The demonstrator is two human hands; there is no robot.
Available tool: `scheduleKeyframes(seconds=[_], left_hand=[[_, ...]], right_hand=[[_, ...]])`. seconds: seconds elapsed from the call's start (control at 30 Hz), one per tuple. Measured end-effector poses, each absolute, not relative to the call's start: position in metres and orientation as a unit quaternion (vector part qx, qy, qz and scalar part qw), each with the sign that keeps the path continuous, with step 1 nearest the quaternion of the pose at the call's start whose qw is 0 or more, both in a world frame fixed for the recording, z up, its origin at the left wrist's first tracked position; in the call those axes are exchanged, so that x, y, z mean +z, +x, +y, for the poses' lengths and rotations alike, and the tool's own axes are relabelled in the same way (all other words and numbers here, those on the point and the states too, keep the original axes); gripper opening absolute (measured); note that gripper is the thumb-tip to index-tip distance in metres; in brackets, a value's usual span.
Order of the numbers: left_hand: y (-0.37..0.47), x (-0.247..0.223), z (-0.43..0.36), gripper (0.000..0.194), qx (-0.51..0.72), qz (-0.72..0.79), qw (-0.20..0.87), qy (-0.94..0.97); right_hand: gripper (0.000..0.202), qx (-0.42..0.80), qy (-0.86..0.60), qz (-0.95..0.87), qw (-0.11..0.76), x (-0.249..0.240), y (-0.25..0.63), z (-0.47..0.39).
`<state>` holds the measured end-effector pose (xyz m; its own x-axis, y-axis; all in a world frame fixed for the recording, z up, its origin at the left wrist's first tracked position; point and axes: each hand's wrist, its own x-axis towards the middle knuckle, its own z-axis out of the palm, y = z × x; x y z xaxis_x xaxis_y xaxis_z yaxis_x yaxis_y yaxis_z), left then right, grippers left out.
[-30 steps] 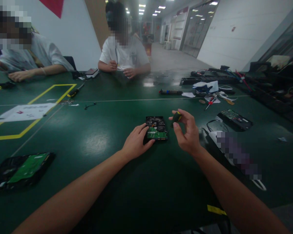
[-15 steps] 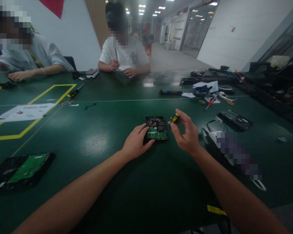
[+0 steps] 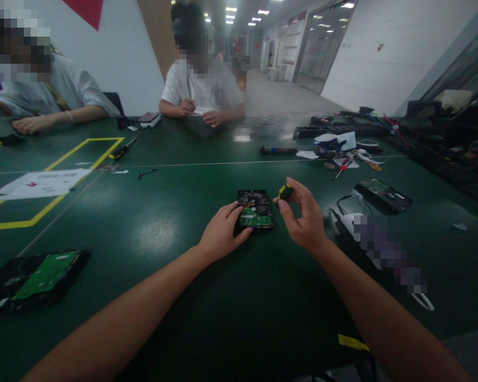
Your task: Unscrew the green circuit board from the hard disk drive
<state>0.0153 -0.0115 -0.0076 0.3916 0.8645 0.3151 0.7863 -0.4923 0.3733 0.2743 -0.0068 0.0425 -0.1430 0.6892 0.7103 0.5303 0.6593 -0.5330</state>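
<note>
A hard drive (image 3: pixel 253 199) lies on the green table with its green circuit board (image 3: pixel 255 218) facing up on the near part. My left hand (image 3: pixel 223 229) grips the drive's left side, thumb along the near edge and fingers over the left edge. In my right hand (image 3: pixel 305 216) is a screwdriver (image 3: pixel 285 192) with a yellow and black handle, pinched between thumb and fingers. Its thin shaft slants down to the drive's right edge by the board's corner. Whether the tip sits in a screw is too small to tell.
Another hard drive (image 3: pixel 43 276) lies at the near left, and one more (image 3: pixel 383 195) at the right. Beside that is a pale pouch (image 3: pixel 350 224), partly blurred. A second screwdriver (image 3: pixel 120 152) and paper (image 3: pixel 40 183) lie at the far left. Two people sit across the table.
The screwdriver's handle has turned and tilted slightly in my right hand's fingers. My left hand and the hard drive have stayed in place.
</note>
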Motion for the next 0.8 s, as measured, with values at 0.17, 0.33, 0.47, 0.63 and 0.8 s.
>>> scheduleKeyframes(seconds=[0.17,0.33,0.47,0.63,0.8], left_hand=[[0.0161,-0.0075,-0.0117,0.067,0.238,0.496,0.075,0.832],[0.0155,-0.009,-0.0113,0.067,0.242,0.495,0.073,0.831],[0.0144,-0.0104,-0.0106,0.067,0.244,0.494,0.076,0.831],[0.0143,-0.0103,-0.0104,0.068,0.241,0.495,0.078,0.831],[0.0146,-0.01,-0.0104,0.067,0.244,0.495,0.08,0.83]], right_hand=[[0.063,0.079,-0.41,-0.747,0.518,0.0439,0.2741,-0.0075],[0.061,0.095,-0.397,-0.74,0.534,0.0427,0.2734,-0.0054],[0.059,0.055,-0.415,-0.731,0.539,0.0435,0.2737,-0.0056],[0.062,0.051,-0.407,-0.745,0.526,0.0442,0.2729,-0.0076],[0.063,0.095,-0.394,-0.731,0.548,0.0413,0.2724,-0.0061]])
